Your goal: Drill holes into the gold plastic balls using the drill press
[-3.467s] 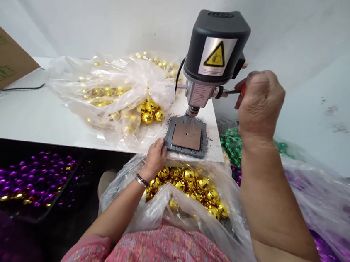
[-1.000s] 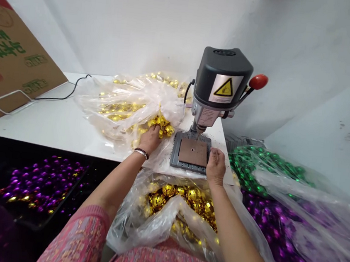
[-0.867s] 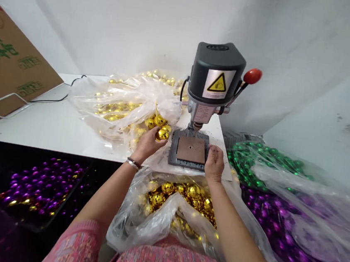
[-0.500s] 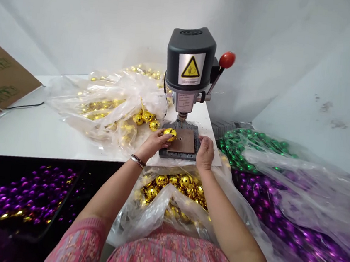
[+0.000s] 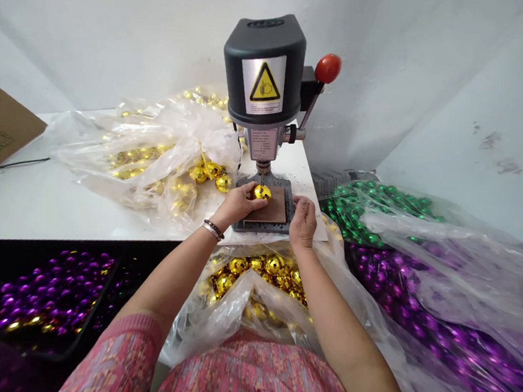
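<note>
A shiny gold faceted ball point(image 5: 262, 192) is held in my left hand point(image 5: 238, 206), between the thumb and fingers. It sits over the brown board point(image 5: 273, 210) on the base of a small drill press point(image 5: 263, 71), directly below the chuck point(image 5: 263, 167). My right hand point(image 5: 303, 222) is closed at the right edge of the press base. Whether its curled fingers hold anything is hidden. The press lever with its red knob point(image 5: 328, 69) stands raised above that hand.
On the white table point(image 5: 3, 206), a clear plastic bag point(image 5: 164, 142) spills gold balls at left. More gold balls point(image 5: 277, 266) lie in a bag at my lap. Green beads point(image 5: 367, 207) and purple beads point(image 5: 400, 298) fill bags at right. A black tray point(image 5: 72, 351) of purple beads is lower left.
My left hand has carried the gold ball from the board's left side to under the chuck. My right hand stays beside the base. The whole view has shifted slightly.
</note>
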Demonstrator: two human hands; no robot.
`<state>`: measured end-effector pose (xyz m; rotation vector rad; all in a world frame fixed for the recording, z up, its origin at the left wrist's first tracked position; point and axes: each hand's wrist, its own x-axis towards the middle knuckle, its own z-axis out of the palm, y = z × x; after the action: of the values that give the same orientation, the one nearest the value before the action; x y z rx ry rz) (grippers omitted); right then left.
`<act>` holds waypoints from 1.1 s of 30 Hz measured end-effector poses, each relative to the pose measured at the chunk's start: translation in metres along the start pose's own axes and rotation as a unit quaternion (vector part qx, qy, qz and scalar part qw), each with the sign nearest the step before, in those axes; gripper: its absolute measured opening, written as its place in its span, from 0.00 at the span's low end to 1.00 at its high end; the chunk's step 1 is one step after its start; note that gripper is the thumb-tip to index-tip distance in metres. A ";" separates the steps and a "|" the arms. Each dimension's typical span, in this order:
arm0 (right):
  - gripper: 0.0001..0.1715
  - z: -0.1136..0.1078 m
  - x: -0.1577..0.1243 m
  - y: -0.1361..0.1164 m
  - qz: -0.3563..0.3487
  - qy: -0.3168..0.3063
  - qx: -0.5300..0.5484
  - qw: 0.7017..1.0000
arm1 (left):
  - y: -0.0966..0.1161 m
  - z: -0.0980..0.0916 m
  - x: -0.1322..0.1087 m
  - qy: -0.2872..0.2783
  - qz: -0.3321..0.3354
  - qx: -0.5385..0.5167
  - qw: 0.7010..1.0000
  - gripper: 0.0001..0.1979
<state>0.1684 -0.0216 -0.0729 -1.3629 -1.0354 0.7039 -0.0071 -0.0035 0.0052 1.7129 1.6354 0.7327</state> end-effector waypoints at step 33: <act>0.31 -0.007 0.130 -0.257 -0.251 -0.043 -0.245 0.936 | -0.009 0.016 -0.001 -0.013 0.000 -0.057 0.998 0.36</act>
<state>0.1880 0.0596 0.2027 -1.3997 -1.6269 0.1207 -0.0004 -0.0052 -0.0113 1.6365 1.5455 0.7847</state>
